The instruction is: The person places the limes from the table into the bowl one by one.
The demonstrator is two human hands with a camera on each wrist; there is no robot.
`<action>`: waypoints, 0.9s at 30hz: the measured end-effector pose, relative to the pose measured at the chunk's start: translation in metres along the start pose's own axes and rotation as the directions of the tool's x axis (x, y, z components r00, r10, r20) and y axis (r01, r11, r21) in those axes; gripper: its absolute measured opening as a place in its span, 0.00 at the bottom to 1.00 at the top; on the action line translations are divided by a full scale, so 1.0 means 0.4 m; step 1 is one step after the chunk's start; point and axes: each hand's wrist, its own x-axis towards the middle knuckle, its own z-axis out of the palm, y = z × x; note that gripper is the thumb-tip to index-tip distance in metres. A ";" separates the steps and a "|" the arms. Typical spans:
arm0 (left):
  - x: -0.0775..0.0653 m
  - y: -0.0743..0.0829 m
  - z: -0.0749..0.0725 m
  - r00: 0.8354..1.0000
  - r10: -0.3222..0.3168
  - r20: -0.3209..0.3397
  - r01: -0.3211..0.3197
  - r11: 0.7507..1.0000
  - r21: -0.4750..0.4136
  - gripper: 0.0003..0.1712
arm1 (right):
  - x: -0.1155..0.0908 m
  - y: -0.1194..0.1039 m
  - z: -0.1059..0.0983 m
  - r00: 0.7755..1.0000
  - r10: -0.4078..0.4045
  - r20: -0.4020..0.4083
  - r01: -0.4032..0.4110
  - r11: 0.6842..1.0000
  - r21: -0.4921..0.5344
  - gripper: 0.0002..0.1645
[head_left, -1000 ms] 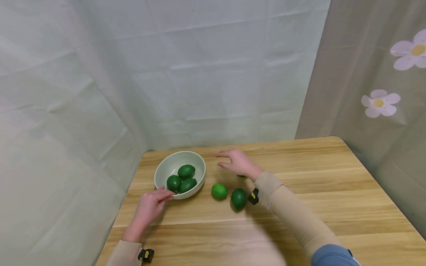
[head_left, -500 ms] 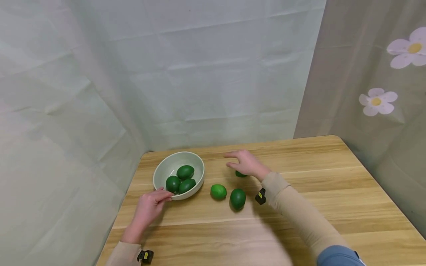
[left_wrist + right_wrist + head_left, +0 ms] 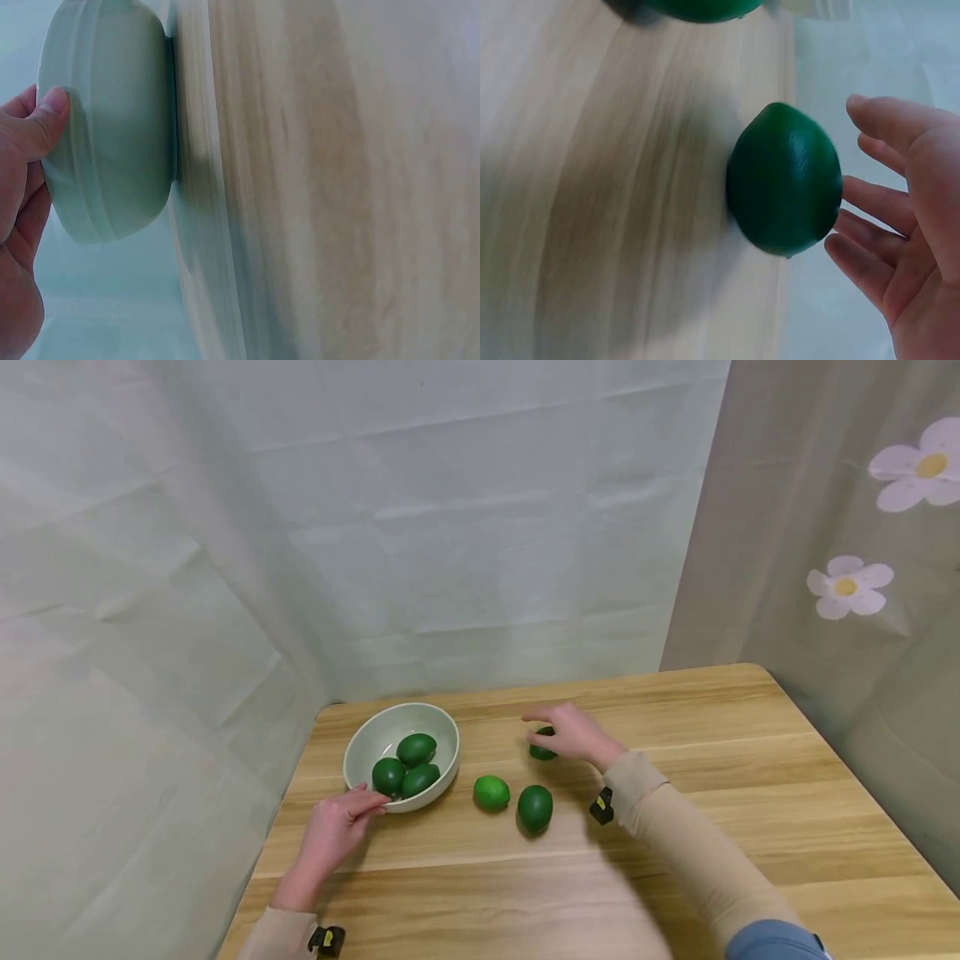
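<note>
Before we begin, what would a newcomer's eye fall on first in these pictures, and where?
The pale green bowl would probably draw the eye first: on the left of the wooden table, it holds three dark green fruits, and the left hand pinches its near rim. Right of it, one bright green fruit stands out by its lighter colour. Large pale flowers also catch the eye on the brownish backdrop at the head view's upper right.

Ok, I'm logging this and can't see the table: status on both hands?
Left hand pinching the bowl at its rim. Right hand beside far dark-green fruit, not gripping it. Nothing seen between them.
</note>
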 end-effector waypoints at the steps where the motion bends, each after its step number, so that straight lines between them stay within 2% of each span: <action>1: 0.000 -0.001 0.000 1.000 0.002 -0.002 -0.002 1.000 0.000 0.17 | -0.002 0.004 0.000 1.000 0.001 0.005 -0.001 1.000 -0.003 0.27; 11: -0.005 -0.006 0.003 1.000 0.018 -0.013 -0.018 1.000 0.003 0.17 | -0.029 0.026 0.008 0.996 0.016 0.093 -0.013 0.999 -0.035 0.36; 24: -0.008 -0.005 0.000 1.000 0.011 -0.004 -0.011 1.000 0.010 0.17 | -0.032 0.038 0.017 0.997 0.034 0.076 -0.034 0.999 0.004 0.35; 27: -0.005 -0.002 -0.002 1.000 0.009 0.000 -0.009 1.000 0.009 0.17 | -0.032 0.040 0.018 0.996 0.032 0.083 -0.030 0.999 -0.033 0.37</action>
